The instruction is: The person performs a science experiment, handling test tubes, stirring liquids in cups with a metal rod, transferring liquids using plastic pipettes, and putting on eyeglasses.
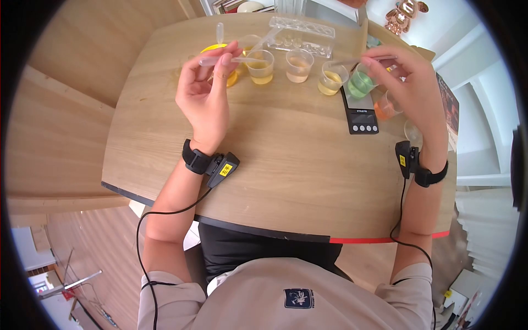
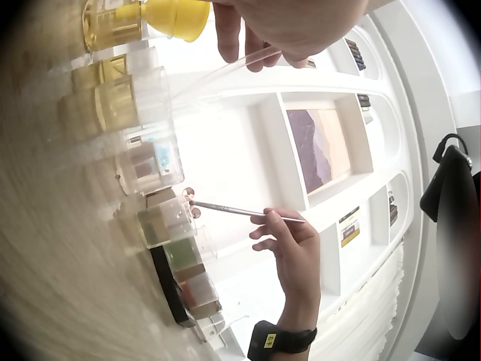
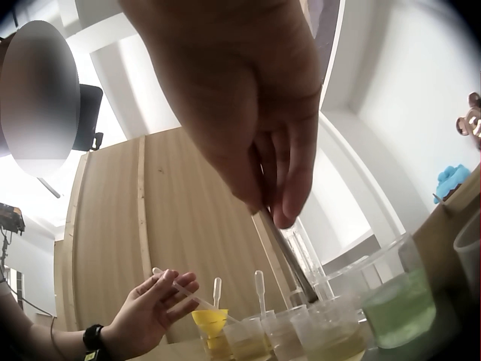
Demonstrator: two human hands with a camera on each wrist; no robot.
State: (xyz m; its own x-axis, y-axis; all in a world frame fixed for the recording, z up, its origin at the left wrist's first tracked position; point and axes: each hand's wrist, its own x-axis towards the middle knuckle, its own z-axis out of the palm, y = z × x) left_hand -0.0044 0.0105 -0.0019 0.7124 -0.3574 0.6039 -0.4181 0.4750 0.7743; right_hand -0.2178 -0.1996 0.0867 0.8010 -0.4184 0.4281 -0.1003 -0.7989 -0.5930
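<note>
My left hand (image 1: 202, 102) pinches a clear plastic dropper (image 1: 210, 61) by its bulb end, the thin stem pointing right across the rim of a cup of yellow liquid (image 1: 260, 76). My right hand (image 1: 410, 71) pinches a slim metal rod (image 2: 233, 210), whose far end slants down to a cup of pale yellow liquid (image 1: 329, 85). Between these two cups stands a cup of pale pinkish liquid (image 1: 298, 70). Beside the right hand, a cup of green liquid (image 1: 360, 85) sits on a black digital scale (image 1: 363, 122). A yellow funnel (image 3: 210, 322) tops a cup, partly hidden behind the left hand.
A clear test-tube rack (image 1: 308, 33) stands at the back. A cup of orange liquid (image 1: 386, 107) and a colourless cup (image 1: 411, 132) are right of the scale. Another dropper (image 1: 220, 33) stands upright behind the left hand. Wrist-camera cables run along both arms.
</note>
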